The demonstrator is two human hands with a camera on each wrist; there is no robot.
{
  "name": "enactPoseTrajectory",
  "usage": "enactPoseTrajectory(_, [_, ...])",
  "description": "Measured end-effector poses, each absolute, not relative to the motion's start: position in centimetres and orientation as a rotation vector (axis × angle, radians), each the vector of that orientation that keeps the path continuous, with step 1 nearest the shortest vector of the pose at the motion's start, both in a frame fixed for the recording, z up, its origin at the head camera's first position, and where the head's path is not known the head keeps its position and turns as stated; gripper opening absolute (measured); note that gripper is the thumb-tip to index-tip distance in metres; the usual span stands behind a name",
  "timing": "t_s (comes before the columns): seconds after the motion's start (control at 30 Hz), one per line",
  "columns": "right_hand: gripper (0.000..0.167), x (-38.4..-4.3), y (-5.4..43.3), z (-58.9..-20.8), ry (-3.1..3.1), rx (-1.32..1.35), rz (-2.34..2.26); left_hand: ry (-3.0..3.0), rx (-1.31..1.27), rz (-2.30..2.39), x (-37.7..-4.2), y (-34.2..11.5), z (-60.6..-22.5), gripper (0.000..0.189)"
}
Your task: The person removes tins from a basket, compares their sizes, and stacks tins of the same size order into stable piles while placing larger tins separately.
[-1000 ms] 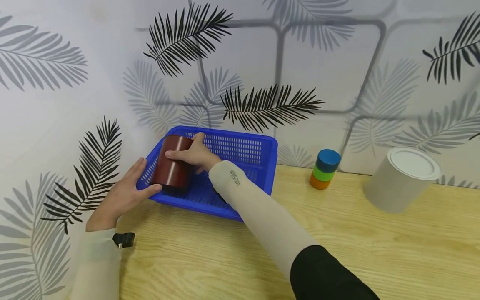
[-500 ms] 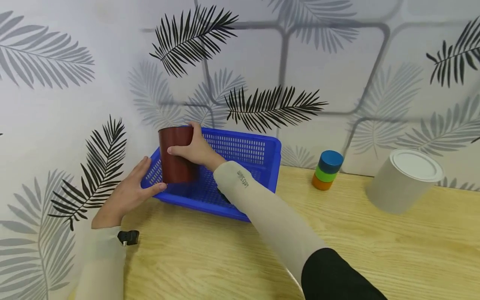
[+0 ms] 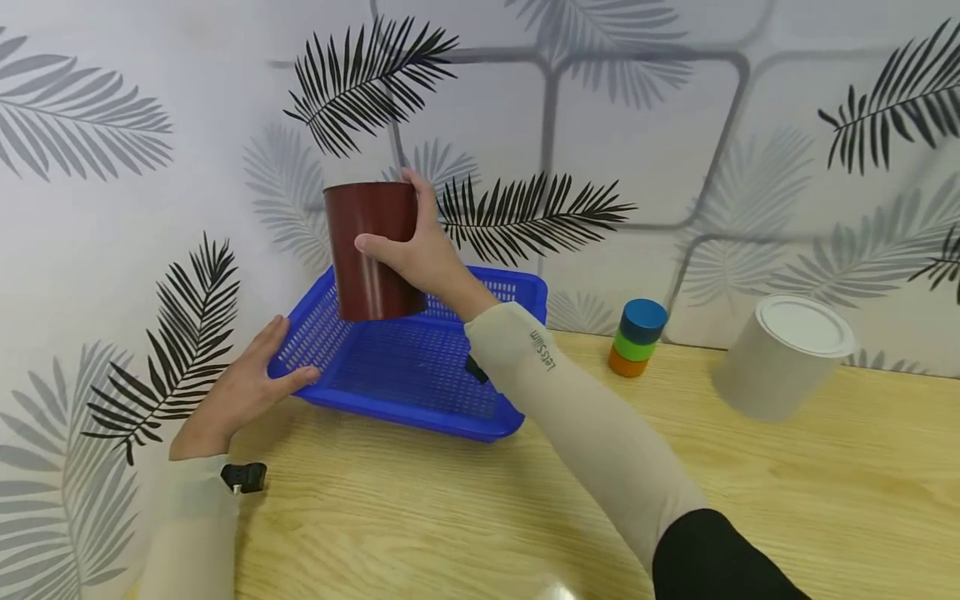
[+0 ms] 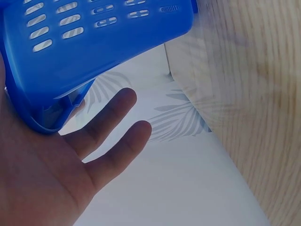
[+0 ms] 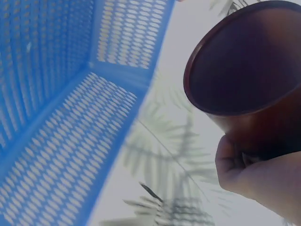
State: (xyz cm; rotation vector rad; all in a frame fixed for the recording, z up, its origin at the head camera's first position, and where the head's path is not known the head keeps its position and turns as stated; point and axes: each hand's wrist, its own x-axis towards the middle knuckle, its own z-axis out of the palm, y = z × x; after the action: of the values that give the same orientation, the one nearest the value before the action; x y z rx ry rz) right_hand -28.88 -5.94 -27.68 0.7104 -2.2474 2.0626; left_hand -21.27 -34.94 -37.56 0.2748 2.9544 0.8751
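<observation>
A dark red cylindrical canister [image 3: 377, 250] is held up over the left part of a blue perforated plastic basket [image 3: 420, 431]. My right hand [image 3: 427, 250] grips it from the right, thumb across the near side and fingers round the back. Seen from the right wrist, the canister [image 5: 277, 115] turns a rimmed, dark round end to the camera, while the hand [image 5: 258, 176] wraps its lower side. My left hand [image 3: 251, 379] rests at the basket's left corner, thumb and fingers spread along its sides. In the left wrist view, two straight fingers [image 4: 117, 150] extend beside the basket wall [image 4: 103, 52].
To the right, a small stacked cylinder [image 3: 637, 337] of blue, green and orange stands on the wooden table [image 3: 420, 517]. Farther right is a large white lidded tub [image 3: 783, 358]. A leaf-patterned wall [image 3: 622, 142] closes off the back and left.
My right hand has lifted the red canister up out of the basket, bringing it from tilted to nearly upright and slightly to the right. My left hand has stayed at the basket corner.
</observation>
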Motion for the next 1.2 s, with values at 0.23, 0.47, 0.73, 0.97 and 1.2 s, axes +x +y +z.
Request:
enactPoseTrajectory(0.23, [0.100,-26.5,-1.9,-26.9,-2.071,0.821,2.032,2.943,0.269,0.883,-21.1,-35.3,-37.8,0.103])
enactPoseTrajectory(0.47, [0.099,-23.3,1.9,-28.0,-2.030,0.942,1.889,2.938,0.270,0.909,-21.1,-35.3,-38.2,0.103])
enactPoseTrajectory(0.73, [0.093,-19.6,5.8,-30.0,-2.009,0.960,1.767,2.941,0.267,0.894,-20.7,-35.5,-38.4,0.102])
enactPoseTrajectory(0.97, [0.096,-17.6,8.1,-31.2,-1.923,1.034,1.585,2.950,0.271,0.889,-20.7,-35.2,-38.1,0.101])
enactPoseTrajectory(1.2, [0.098,-16.3,9.7,-31.6,-1.846,1.079,1.516,2.946,0.278,0.910,-21.2,-34.7,-37.7,0.102])
